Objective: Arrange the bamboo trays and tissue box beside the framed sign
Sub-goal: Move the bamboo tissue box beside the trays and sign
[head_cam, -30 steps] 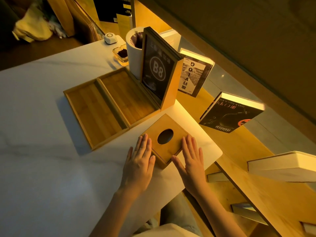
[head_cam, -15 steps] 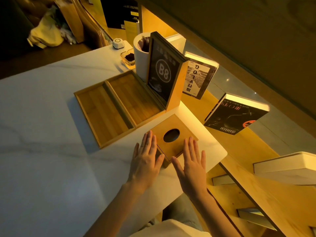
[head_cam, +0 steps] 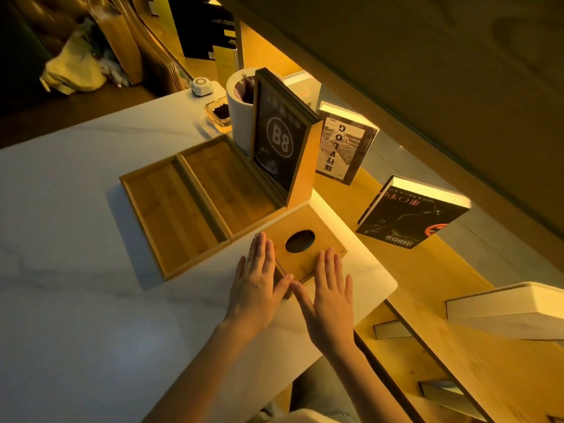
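Tissue box (head_cam: 308, 239) of bamboo sits near the right front corner of the white bench (head_cam: 76, 300), with its oval hole facing up. Both hands lie flat with fingers stretched out, not gripping anything. The left hand (head_cam: 256, 285) presses along the box's near-left side, the fingertips at its left corner. The right hand (head_cam: 329, 291) rests on the near-right part of the lid, and the two thumbs almost meet at the near corner. Just behind the box, touching or nearly so, two bamboo trays (head_cam: 195, 206) lie side by side on the bench, long edges together. At the right end of the further tray the framed sign (head_cam: 279, 141) stands upright, marked "B8", and the box's far corner is just beside its base. A white cylinder container (head_cam: 239, 117) stands behind the sign.
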`<state>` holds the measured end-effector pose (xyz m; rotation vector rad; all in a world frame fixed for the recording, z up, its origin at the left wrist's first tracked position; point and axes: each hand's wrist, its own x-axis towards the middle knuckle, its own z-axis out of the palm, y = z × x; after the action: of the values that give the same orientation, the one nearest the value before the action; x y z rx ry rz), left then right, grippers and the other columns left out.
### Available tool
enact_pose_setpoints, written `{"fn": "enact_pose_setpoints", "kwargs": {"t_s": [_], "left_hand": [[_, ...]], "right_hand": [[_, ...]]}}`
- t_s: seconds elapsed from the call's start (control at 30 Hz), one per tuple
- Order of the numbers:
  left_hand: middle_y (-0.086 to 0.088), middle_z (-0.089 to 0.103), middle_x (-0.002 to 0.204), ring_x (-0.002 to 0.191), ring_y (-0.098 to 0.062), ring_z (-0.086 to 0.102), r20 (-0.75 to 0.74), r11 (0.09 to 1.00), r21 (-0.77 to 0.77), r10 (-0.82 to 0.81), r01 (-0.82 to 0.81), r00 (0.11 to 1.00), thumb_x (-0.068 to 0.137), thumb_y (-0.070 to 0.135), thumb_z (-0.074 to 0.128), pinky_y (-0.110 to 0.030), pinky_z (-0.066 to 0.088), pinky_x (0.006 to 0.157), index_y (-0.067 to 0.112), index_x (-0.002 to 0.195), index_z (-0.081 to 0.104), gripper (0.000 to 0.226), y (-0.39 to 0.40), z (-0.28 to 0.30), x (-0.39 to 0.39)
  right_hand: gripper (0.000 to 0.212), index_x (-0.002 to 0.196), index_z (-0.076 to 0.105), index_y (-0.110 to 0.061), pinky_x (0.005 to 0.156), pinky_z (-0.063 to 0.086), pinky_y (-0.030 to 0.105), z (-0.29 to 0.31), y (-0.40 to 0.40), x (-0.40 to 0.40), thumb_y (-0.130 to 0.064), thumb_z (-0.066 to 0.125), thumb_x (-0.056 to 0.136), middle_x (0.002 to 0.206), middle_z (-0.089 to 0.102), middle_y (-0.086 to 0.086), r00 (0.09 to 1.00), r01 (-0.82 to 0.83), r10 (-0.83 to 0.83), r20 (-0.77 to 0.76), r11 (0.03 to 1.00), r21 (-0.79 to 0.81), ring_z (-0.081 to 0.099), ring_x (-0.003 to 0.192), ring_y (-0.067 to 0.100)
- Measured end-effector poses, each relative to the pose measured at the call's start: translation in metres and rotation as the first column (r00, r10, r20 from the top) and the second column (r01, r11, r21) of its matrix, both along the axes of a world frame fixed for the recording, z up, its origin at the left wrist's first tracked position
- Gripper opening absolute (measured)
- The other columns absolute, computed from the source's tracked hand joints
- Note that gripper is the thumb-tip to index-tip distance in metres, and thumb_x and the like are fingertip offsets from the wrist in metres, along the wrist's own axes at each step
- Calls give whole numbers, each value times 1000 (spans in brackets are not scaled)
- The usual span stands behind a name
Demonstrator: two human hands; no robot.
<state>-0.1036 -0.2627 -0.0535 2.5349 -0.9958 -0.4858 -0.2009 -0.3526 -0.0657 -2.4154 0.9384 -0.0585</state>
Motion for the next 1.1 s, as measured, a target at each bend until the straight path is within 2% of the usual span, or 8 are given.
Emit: {"fn": "enact_pose_setpoints", "kwargs": {"t_s": [0.07, 0.17, 0.33, 0.57, 0.8, 0.9, 1.1], "left_hand": [[3, -28, 139, 142, -20, -6, 3, 1000, 4, -13, 13, 1000, 86, 56, 23, -35, 10, 116, 19, 133, -21, 74, -7, 1, 6], [4, -26, 140, 142, -20, -8, 4, 999, 14, -29, 29, 1000, 87, 53, 27, -36, 10, 116, 17, 139, -13, 75, -19, 2, 14], [-5, -14, 154, 142, -21, -10, -12, 998, 43, -38, 39, 999, 86, 53, 28, -38, 9, 118, 15, 141, -11, 76, -37, 2, 27], [-7, -14, 154, 142, -23, -9, 11, 994, 74, -79, 78, 997, 87, 54, 27, -39, 6, 117, 14, 140, -12, 77, -54, 5, 41], [-8, -12, 155, 142, -24, -7, 29, 996, 68, -67, 65, 997, 87, 53, 28, -38, 8, 116, 13, 141, -11, 77, -65, 4, 45], [-8, -12, 155, 142, -24, -6, 29, 996, 64, -59, 57, 998, 87, 53, 28, -38, 10, 116, 13, 141, -10, 77, -69, 4, 46], [-7, -10, 155, 143, -24, -5, 41, 998, 53, -36, 34, 999, 87, 53, 29, -38, 12, 115, 13, 141, -8, 77, -72, 4, 43]], "right_hand": [[81, 134, -20, -33, 110, -15, 33, -1, -7, 5, -77, 1, 70, 146, -24, -11, 1000, 6, -6, 21, 1000, 0, -29, 133, 9], [78, 135, -19, -32, 111, -13, 33, -2, -18, 13, -74, 6, 73, 146, -23, -10, 1000, 7, -7, 26, 1000, -9, -27, 134, 10], [76, 135, -18, -32, 112, -11, 34, -1, -34, 22, -71, 11, 76, 148, -21, -9, 999, 12, -12, 53, 1000, -1, -24, 136, 11], [77, 140, -11, -26, 115, -5, 38, 0, -49, 34, -58, 34, 87, 146, -20, -10, 994, 36, -40, 98, 998, 42, -20, 138, 11], [79, 143, -6, -23, 116, -1, 40, 4, -63, 42, -59, 34, 84, 150, -16, -7, 994, 18, -25, 107, 998, 62, -18, 137, 10], [81, 143, -5, -22, 115, -2, 39, 5, -68, 43, -61, 31, 82, 155, -9, -2, 996, 14, -19, 86, 998, 64, -17, 137, 10], [80, 144, -4, -22, 113, -6, 38, 5, -74, 42, -61, 31, 83, 156, -8, -2, 998, -22, 20, 56, 999, 37, -20, 134, 7]]}}
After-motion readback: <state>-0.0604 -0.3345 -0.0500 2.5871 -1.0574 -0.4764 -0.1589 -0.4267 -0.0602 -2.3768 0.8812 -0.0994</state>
